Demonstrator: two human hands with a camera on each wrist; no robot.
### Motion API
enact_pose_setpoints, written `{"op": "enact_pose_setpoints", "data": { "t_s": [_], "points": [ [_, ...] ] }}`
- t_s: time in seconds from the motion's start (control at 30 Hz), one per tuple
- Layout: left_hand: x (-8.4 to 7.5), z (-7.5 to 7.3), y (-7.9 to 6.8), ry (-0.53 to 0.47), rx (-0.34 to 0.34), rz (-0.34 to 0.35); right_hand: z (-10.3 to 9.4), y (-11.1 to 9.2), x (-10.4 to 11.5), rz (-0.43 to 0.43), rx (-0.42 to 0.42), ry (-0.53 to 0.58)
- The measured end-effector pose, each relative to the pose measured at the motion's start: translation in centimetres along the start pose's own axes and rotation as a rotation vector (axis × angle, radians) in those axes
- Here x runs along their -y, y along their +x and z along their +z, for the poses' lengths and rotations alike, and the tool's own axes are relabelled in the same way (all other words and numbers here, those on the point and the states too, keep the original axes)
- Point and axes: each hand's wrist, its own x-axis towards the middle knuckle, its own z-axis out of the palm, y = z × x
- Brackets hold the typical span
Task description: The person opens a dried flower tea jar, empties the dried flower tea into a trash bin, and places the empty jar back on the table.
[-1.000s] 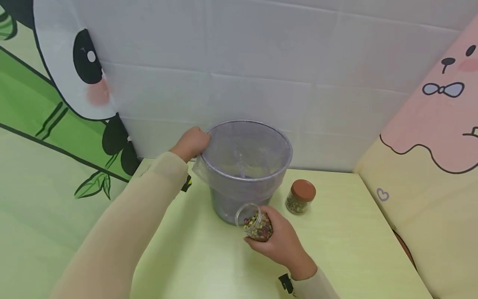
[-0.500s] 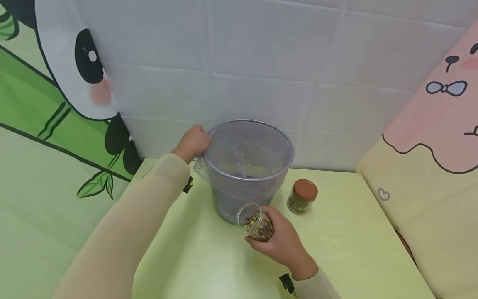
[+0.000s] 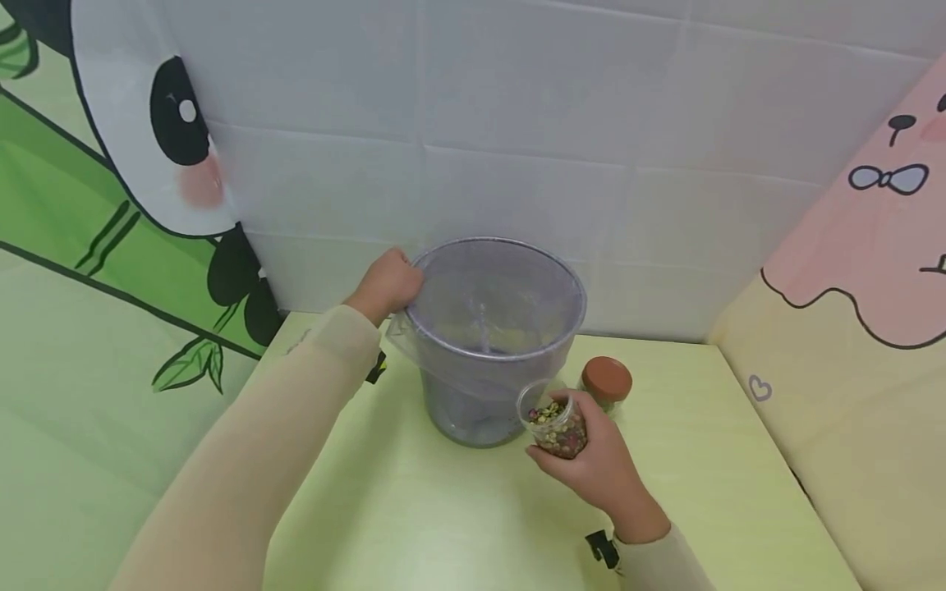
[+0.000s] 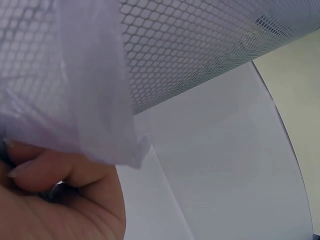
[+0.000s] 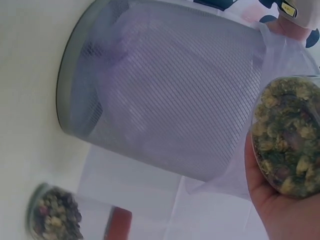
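A grey mesh waste bin (image 3: 473,410) stands upright on the table, lined with a thin purple plastic bag (image 3: 502,328) folded over its rim. My left hand (image 3: 388,283) grips the rim and bag at the far left; in the left wrist view its fingers (image 4: 75,170) curl at the bag's edge. My right hand (image 3: 599,460) holds an open clear jar (image 3: 557,427), tilted to the left, with dried flowers inside. The jar is in front of the bin's right side. Behind it on the table stands a second jar (image 3: 606,379) with a red-brown lid, partly hidden by the right hand.
The pale yellow-green table (image 3: 414,517) meets a white wall covering (image 3: 517,148) behind the bin. A panda-print panel (image 3: 111,328) stands at the left, a pink and cream printed panel (image 3: 850,353) at the right.
My right hand has moved right and slightly up with the open jar, and now partly covers the lidded jar. The left hand stays on the bin's rim.
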Motion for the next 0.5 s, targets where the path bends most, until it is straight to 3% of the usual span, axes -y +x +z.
{"op": "enact_pose_setpoints", "data": {
  "t_s": [0.23, 0.5],
  "points": [
    [0.0, 0.1, -0.1, 0.005, -0.012, 0.004, -2.8, 1.7, 0.2, -0.004, 0.021, -0.036],
    [0.0, 0.2, 0.0, 0.012, -0.027, -0.004, -5.8, 4.8, 1.8, -0.040, 0.066, -0.190]
  ]
}}
